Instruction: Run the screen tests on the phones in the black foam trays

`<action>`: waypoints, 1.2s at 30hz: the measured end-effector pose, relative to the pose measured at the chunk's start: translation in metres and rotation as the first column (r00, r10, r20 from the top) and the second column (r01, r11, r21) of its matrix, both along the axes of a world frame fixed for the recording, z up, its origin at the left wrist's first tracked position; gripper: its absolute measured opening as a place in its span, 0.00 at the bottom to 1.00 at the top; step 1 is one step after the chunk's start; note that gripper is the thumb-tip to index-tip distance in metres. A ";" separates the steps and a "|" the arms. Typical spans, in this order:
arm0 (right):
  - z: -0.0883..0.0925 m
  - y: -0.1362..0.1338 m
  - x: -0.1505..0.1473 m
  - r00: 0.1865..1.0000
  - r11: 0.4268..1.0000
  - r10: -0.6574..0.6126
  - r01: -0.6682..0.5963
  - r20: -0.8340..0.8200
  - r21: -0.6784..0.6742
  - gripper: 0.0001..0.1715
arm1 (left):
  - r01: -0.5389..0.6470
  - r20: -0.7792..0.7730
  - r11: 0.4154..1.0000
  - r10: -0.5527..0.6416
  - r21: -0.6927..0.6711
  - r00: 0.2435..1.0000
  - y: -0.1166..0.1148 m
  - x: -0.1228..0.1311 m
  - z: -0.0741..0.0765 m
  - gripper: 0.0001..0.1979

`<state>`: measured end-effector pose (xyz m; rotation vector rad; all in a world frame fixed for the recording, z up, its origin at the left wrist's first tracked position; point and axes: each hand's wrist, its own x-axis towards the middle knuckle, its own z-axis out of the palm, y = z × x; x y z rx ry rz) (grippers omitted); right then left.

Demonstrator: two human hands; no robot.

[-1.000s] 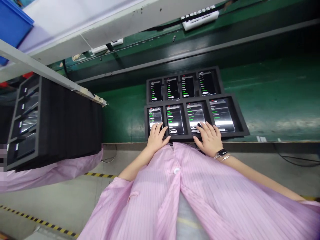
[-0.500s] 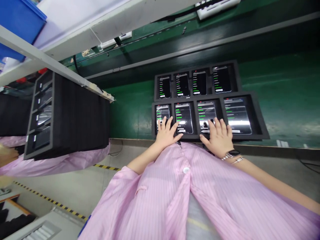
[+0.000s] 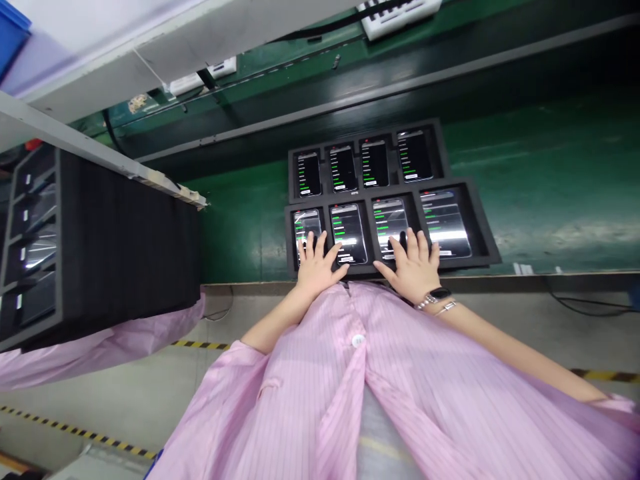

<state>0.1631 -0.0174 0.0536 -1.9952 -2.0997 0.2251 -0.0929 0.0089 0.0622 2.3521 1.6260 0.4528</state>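
Fingers spread, my left hand (image 3: 319,265) lies over the lower edge of the near black foam tray (image 3: 371,268), above the leftmost phone (image 3: 307,221) and beside the second phone (image 3: 349,233). My right hand (image 3: 414,268), also spread, rests across the tray's lower edge between the third phone (image 3: 391,223) and the rightmost phone (image 3: 447,223). Neither hand grips anything. All these phones sit face up in their slots, dark screens lit with white and green text lines. A second foam tray (image 3: 323,197) behind holds more phones, such as one at its right end (image 3: 414,155).
At left a tall stack of black foam trays (image 3: 130,233) stands beside a grey shelf post (image 3: 150,175), with a co-worker's pink sleeve (image 3: 110,340) below. White racks (image 3: 395,20) lie at the back of the green bench (image 3: 550,213). A blue bin (image 3: 13,33) is upper left.
My view has shifted, so the trays and both hands appear farther left. Both hands keep nearly the same spread pose over the near tray.
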 end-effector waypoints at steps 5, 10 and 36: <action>0.001 -0.007 0.017 0.999 0.999 0.027 -0.027 -0.031 0.021 0.44 | -0.047 0.033 0.999 0.047 0.007 0.998 -0.005 -0.010 0.007 0.32; -0.003 -0.023 0.060 1.000 0.997 0.013 -0.014 0.009 0.073 0.46 | -0.252 0.035 0.967 0.251 0.033 0.967 -0.019 -0.044 0.003 0.34; 0.000 0.005 0.062 0.985 0.955 0.173 -0.172 0.018 0.244 0.35 | -0.187 -0.085 0.974 0.199 0.130 0.976 -0.016 -0.041 0.007 0.37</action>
